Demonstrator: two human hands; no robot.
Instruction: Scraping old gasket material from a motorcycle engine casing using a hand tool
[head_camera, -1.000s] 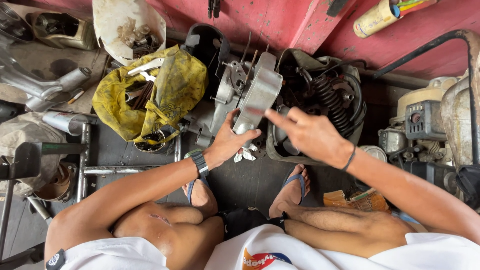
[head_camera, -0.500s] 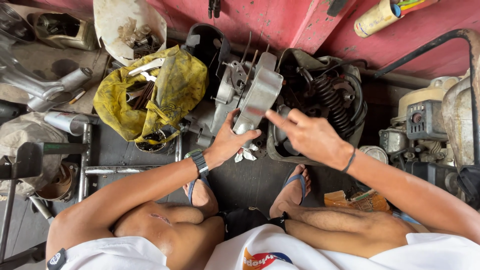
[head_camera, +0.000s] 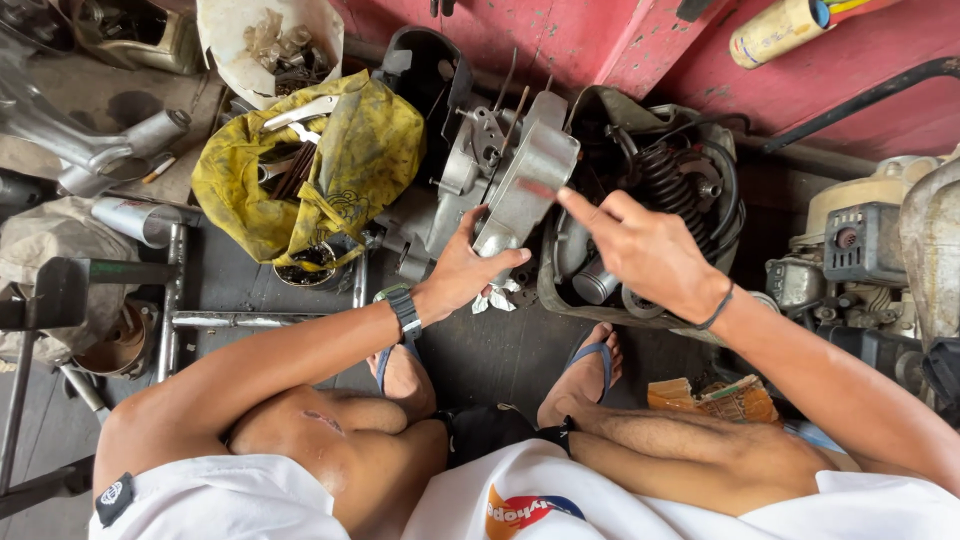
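Note:
I squat over engine parts on a dark floor. My left hand (head_camera: 462, 272), with a watch on the wrist, grips the lower end of a grey metal engine cover (head_camera: 525, 187) and holds it tilted up. My right hand (head_camera: 645, 250), a black band on its wrist, hovers beside the cover with the index finger stretched out and touching its upper face. Behind the cover stands a grey engine casing (head_camera: 465, 165). A crumpled white rag (head_camera: 496, 297) lies just below my left hand.
A dirty yellow bag (head_camera: 365, 150) with tools lies at the left, a cut white container (head_camera: 275, 40) of small parts behind it. A black tub (head_camera: 690, 190) holds springs and parts. Metal tubes (head_camera: 175, 300), a small engine (head_camera: 860, 245), a red wall (head_camera: 600, 40) surround me.

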